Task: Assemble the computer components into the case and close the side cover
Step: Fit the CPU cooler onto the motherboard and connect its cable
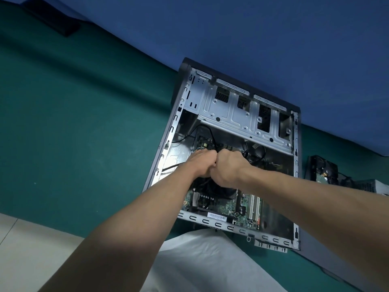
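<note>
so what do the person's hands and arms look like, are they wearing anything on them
The left hand and right hand are bare, with no gloves. The forearms are bare to the edge of the picture, with no sleeves in view. No watch, band or ring shows on the wrists or on the visible parts of the hands. The fingertips are hidden, so rings further down cannot be ruled out.
</note>
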`<action>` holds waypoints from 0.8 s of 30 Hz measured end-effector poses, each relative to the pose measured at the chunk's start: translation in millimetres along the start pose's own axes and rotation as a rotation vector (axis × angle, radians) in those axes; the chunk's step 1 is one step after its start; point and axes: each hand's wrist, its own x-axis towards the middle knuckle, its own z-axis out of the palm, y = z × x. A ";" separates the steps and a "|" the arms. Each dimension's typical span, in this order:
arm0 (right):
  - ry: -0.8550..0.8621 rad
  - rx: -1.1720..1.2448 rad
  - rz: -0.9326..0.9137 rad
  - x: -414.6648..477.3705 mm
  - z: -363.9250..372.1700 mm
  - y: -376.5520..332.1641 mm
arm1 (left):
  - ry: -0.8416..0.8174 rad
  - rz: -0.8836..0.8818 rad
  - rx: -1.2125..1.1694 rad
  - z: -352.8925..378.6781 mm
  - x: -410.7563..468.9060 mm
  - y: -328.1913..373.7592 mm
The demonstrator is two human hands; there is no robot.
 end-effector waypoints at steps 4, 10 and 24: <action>0.008 -0.069 -0.032 -12.7 9.4 9.2 | 0.009 -0.089 -0.111 0.2 -1.3 3.3; 0.263 0.083 -0.133 -45.1 9.7 88.0 | -0.002 0.018 -0.030 6.3 5.0 2.2; 0.964 0.631 0.168 -40.9 94.5 165.7 | 0.152 -0.202 0.416 50.7 -16.2 56.1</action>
